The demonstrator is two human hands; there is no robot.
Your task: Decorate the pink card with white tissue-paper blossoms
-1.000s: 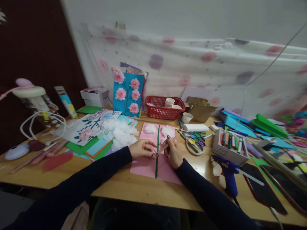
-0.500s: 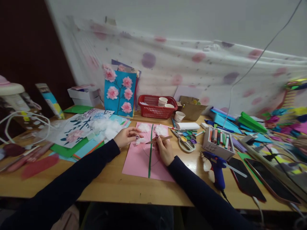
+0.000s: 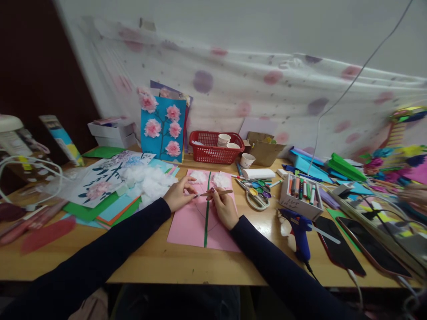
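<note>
A pink sheet of paper [image 3: 187, 226] with a green stripe [image 3: 207, 222] down its middle lies on the table under my hands. Two white cotton tufts, a left one [image 3: 199, 178] and a right one [image 3: 221, 179], rest near its top edge. My right hand [image 3: 224, 208] grips slim brownish tweezers [image 3: 225, 192], their tip pointing left across the stripe. Close to that tip, over the paper's left half, my left hand [image 3: 180, 193] has its thumb and fingers brought together. What they pinch is too small to make out. Faint curved lines show on the paper.
Left of the paper lies a cotton pile [image 3: 147, 180] beside coloured sheets [image 3: 90, 211]. Behind stand a blue flower card [image 3: 162, 129] and a red basket [image 3: 216, 153]. To the right are scissors [image 3: 248, 189], a marker box [image 3: 300, 200], a glue gun [image 3: 300, 235] and phones [image 3: 340, 246].
The white tuft seen at my left fingertips is no longer distinct there. My left fingers have come closer to the tweezers' tip. The whole view has shifted slightly.
</note>
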